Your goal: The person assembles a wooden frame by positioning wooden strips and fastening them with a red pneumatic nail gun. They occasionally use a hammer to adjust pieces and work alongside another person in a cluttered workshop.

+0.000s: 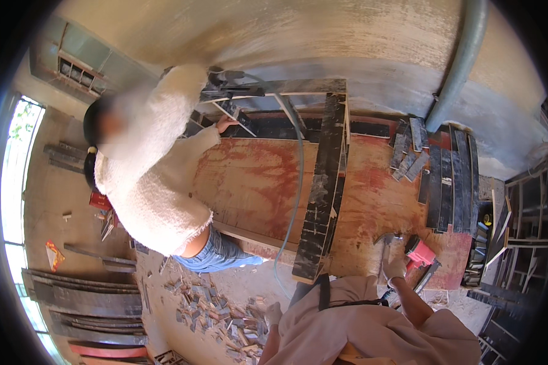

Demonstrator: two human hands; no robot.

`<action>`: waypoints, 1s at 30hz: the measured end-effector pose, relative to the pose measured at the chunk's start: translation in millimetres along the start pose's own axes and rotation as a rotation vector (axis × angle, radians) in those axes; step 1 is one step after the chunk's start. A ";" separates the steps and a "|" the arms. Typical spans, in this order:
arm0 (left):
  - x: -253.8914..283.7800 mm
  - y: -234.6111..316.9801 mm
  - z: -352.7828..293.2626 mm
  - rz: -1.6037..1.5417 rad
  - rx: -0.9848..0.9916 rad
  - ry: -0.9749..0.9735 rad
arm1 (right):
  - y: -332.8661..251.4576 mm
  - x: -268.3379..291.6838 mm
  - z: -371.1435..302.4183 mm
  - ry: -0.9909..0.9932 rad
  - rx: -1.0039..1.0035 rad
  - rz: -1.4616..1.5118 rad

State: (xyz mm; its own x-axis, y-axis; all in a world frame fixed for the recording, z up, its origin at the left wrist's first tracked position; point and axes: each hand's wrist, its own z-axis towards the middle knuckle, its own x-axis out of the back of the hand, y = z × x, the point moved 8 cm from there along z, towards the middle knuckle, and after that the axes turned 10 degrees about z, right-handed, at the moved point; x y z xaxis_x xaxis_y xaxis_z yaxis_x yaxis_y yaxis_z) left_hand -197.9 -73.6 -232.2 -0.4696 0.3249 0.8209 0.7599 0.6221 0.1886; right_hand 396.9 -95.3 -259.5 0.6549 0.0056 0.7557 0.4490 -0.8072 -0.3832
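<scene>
My right hand (397,267), in a pale glove, is closed at the near edge of the worktable (371,201), around the handle of a hammer (388,238) whose head points away from me. Just right of that hand, a red nail gun (419,250) lies on the tabletop. My left hand (274,314), also gloved, hangs low by my side, away from the table; its fingers are too small to make out. In front of me a long black-stained wooden frame (326,176) runs across the table toward the wall.
To the left, a person in a white fleece (158,164) leans over the frame's far end. A hose (301,170) loops across the table. Short boards (402,152) and dark planks (453,179) are stacked at right. Wood scraps (219,313) litter the floor.
</scene>
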 end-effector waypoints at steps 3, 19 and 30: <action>10.1 25.9 -4.7 -0.055 -0.114 0.055 | -25.9 -3.7 9.1 -0.038 0.078 -0.018; -42.1 -12.9 -16.1 0.085 -0.161 -0.053 | -36.7 -18.6 35.8 -0.040 0.027 -0.121; -68.9 -30.7 -9.6 -0.209 0.082 -0.027 | -38.1 -25.3 54.1 -0.159 0.046 -0.234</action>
State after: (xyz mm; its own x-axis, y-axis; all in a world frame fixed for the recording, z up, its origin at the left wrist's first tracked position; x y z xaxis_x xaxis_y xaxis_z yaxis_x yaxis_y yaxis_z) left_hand -184.5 -121.9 -289.4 -0.6256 0.2014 0.7537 0.6066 0.7331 0.3077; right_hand 396.2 -32.8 -292.8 0.6156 0.2836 0.7352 0.6236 -0.7457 -0.2345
